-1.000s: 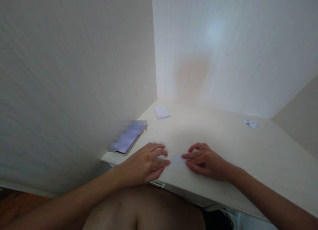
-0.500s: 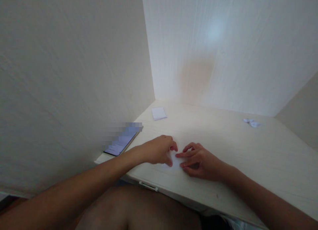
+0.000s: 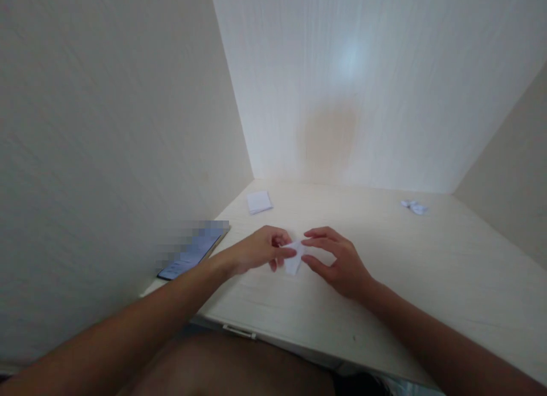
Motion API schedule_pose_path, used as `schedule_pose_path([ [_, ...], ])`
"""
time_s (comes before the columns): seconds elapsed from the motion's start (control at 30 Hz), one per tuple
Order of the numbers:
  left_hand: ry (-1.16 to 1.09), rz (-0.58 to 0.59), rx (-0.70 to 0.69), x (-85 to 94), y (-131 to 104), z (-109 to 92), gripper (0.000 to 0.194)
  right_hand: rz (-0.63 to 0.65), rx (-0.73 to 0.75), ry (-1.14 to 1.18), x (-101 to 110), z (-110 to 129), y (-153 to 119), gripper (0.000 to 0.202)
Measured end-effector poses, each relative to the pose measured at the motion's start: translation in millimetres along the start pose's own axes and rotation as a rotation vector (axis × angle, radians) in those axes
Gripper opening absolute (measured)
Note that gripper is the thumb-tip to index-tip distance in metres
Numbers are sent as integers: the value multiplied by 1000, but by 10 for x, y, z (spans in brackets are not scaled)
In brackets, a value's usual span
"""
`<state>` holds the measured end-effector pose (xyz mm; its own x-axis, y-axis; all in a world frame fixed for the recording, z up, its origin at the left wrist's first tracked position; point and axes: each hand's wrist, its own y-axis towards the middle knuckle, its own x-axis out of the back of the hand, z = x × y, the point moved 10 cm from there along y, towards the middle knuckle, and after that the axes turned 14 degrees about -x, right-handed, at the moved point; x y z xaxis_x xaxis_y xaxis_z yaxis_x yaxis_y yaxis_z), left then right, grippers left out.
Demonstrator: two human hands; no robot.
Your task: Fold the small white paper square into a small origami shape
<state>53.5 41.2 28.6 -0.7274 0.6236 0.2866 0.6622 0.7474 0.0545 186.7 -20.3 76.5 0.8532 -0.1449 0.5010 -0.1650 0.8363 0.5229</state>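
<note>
Between my hands, above the white desk (image 3: pixel 405 282), is a small folded piece of white paper (image 3: pixel 293 262). My left hand (image 3: pixel 267 249) grips its left side, with the thumb lying across the front and the fingers behind. On the other side, my right hand (image 3: pixel 337 259) has its thumb and fingers spread apart. Its fingertips are at the paper's right edge; whether they touch it I cannot tell.
A stack of square white paper (image 3: pixel 258 201) lies at the back left. Small folded or crumpled white paper pieces (image 3: pixel 413 206) rest at the back right. Along the left wall leans a tablet or phone (image 3: pixel 194 253), partly blurred. White panels (image 3: pixel 299 71) enclose the desk.
The paper was flat on the desk under both hands; now it is lifted and tilted in my left hand. My right hand's fingers have spread wider. The camera view has shifted slightly.
</note>
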Motion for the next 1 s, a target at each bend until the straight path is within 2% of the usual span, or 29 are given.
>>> schedule_pose_path([
  [0.07, -218, -363, -88, 135, -41, -1, 35, -72, -101, 98, 77, -103, 24, 23],
  [0.1, -301, -496, -118, 145, -83, 19, 39, -81, -132, 131, 81, -140, 29, 22],
  [0.13, -358, -581, -147, 116, -117, 28, 42, -82, -147, 151, 75, -162, 32, 19],
  [0.2, -426, -655, -219, 13, -153, -3, 46, -74, -133, 165, 57, -158, 33, 13],
  [0.3, -435, -653, -332, -118, -182, -117, 44, -68, -112, 169, 54, -125, 31, 10],
  [0.4, -368, -643, -410, -178, -226, -186, 40, -58, -151, 184, 64, -125, 36, 8],
  [0.5, -199, -702, -487, -145, -328, -221, 34, -60, -149, 192, 95, -95, 40, 7],
  [0.6, 75, -746, -580, -85, -454, -341, 28, -63, -102, 176, 135, -38, 40, 11],
  [0.73, 393, -539, -632, -164, -425, -550, 15, -23, -31, 135, 139, 57, 23, 17],
  [0.8, 431, -490, -627, -162, -411, -598, 12, -16, -12, 137, 147, 93, 9, 18],
  [1.0, 305, -583, -637, -69, -475, -620, 12, -67, 4, 137, 207, 172, -22, 15],
])
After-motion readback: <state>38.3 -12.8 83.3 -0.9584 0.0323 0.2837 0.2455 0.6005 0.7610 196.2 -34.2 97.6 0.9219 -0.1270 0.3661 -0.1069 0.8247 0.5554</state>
